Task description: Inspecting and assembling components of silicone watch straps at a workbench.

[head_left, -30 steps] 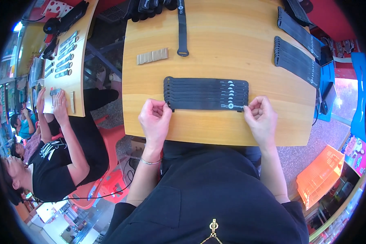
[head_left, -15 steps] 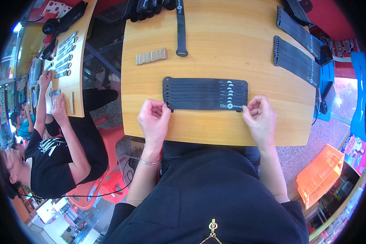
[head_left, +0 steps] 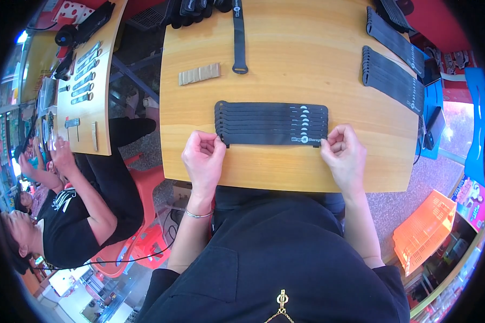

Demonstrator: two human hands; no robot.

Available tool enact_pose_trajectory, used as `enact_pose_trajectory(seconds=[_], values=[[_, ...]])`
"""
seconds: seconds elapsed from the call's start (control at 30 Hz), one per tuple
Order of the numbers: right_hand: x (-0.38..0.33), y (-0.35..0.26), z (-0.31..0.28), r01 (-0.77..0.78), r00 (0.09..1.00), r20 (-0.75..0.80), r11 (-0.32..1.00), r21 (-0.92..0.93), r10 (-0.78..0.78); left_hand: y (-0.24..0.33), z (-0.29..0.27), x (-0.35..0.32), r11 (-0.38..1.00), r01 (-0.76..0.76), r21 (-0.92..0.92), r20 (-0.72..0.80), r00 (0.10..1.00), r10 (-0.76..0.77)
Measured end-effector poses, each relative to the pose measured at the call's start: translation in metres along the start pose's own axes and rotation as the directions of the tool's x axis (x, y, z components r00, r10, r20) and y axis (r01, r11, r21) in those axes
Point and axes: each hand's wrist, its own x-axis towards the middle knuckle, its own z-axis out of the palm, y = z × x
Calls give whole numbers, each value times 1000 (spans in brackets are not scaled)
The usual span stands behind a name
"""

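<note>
A row of several black straps lies side by side across the middle of a wooden table. My left hand pinches the left end of the nearest strap, fingers curled. My right hand pinches that strap's right end, by its white print. Both hands rest on the table near its front edge.
A single black strap and a small tan strip lie further back. Two more piles of black straps sit at the far right. A person in black works at a second table on my left. An orange crate stands lower right.
Both of my hands have stayed at the ends of the nearest strap, with only slight finger shifts. The person on the left has moved their hands a little.
</note>
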Motion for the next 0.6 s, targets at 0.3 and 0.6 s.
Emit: enact_pose_trajectory(seconds=[0.3, 0.6], values=[[0, 0, 2, -4, 1000, -6, 1000, -5, 4, -1, 0, 0, 1000, 2, 2, 4, 1000, -2], [1, -2, 1, -27, 1000, -4, 1000, -14, 27, 2, -1, 0, 1000, -6, 16, 1, 1000, 6]])
